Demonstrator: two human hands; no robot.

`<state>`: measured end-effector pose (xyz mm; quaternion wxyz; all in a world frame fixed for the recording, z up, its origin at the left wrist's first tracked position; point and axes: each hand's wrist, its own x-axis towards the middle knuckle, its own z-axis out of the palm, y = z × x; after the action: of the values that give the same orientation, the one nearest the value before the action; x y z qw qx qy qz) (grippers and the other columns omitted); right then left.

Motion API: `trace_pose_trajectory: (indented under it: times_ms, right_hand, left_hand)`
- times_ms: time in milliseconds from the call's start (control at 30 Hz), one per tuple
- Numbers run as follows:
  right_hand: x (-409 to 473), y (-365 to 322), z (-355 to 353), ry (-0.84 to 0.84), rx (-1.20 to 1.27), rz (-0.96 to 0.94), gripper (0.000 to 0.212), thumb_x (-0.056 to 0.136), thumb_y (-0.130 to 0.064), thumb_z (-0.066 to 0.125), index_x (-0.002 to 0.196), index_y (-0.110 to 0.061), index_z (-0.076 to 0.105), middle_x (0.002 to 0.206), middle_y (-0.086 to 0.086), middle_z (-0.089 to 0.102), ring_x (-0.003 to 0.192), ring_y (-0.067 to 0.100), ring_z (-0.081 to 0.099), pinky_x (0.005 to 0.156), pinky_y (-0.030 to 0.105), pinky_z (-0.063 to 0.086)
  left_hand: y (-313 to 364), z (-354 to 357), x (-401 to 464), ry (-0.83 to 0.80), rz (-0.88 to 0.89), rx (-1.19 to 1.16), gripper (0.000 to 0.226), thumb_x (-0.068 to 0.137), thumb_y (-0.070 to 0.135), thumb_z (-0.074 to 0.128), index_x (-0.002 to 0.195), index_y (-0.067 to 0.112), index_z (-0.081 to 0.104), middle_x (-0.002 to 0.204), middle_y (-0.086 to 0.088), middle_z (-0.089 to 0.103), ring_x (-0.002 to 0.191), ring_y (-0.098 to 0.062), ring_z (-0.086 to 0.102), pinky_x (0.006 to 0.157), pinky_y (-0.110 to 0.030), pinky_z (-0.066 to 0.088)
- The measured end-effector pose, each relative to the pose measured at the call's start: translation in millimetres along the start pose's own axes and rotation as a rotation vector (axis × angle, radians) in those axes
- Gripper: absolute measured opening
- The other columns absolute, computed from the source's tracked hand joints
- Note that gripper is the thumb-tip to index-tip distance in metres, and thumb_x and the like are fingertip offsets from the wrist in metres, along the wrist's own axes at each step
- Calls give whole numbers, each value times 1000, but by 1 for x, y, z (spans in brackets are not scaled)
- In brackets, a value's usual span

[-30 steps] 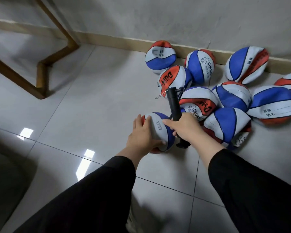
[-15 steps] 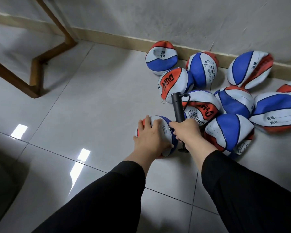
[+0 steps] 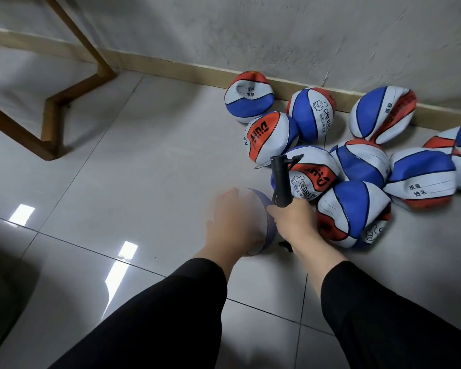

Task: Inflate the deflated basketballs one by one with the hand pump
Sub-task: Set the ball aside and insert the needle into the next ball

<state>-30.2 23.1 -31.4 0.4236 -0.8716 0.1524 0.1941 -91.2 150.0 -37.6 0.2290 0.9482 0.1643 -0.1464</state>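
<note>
Right hand (image 3: 294, 218) grips the black hand pump (image 3: 281, 182); the blurred left hand (image 3: 233, 222) rests spread on the near basketball (image 3: 266, 230) on the floor (image 3: 144, 169), beside the deflated pile (image 3: 357, 161)

The scene is lit softly and rather dim, with a cool grey tone. Bright white reflections (image 3: 123, 259) lie on the glossy floor tiles (image 3: 149, 161), to the left of the left hand (image 3: 232, 222). This hand is strongly blurred by motion, and the ball under it is smeared too. The right hand (image 3: 294, 222) and the pump (image 3: 281, 182) it holds look sharp. Soft shadows fall beneath the wooden frame (image 3: 51, 121), far left of the hands. The baseboard (image 3: 171, 65) curves from wide-angle distortion.
</note>
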Motion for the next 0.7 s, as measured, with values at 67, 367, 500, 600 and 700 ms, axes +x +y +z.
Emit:
trace_pose_trajectory:
  times_ms: [67, 367, 500, 600, 700]
  right_hand:
    - [-5, -7, -14, 50, 43, -10, 19, 83, -27, 73, 85, -8, 70, 80, 10, 73, 70, 32, 67, 49, 26, 43]
    - [-15, -48, -84, -51, 351, -146, 17, 91, -27, 76, 79, -17, 71, 65, 1, 69, 60, 14, 63, 62, 25, 52]
    - [-22, -6, -72, -82, 446, -26, 18, 90, -30, 76, 85, -13, 75, 74, 2, 77, 75, 19, 73, 78, 37, 57]
    - [-35, 23, -62, -154, 501, 63, 19, 89, -33, 77, 95, -15, 74, 92, 0, 80, 99, 21, 76, 86, 40, 55]
    - [-53, 45, -54, -227, 570, 152, 43, 75, -48, 85, 103, -18, 74, 105, -1, 79, 110, 23, 71, 103, 51, 50]
  left_hand:
    - [-6, -3, 2, -43, 4, -13, 101, 69, 41, 77, 149, 46, 15, 166, 7, 6, 153, -28, 0, 104, -61, 45]
    - [-12, -7, 6, 98, -134, -285, 101, 74, 72, 77, 158, 36, 33, 166, 0, 23, 152, -27, 25, 114, -56, 36]
    - [-18, -5, 6, -75, -413, -758, 135, 66, 68, 88, 166, 21, 9, 169, -4, 26, 153, -30, 30, 118, -51, 35]
    - [-15, 3, -10, -231, -507, -876, 139, 60, 71, 89, 164, 32, 5, 163, -2, 34, 141, -36, 43, 95, -51, 46]
    - [-12, 15, -21, -147, -486, -859, 136, 59, 67, 91, 163, 36, 10, 159, -4, 36, 137, -36, 46, 100, -54, 52]
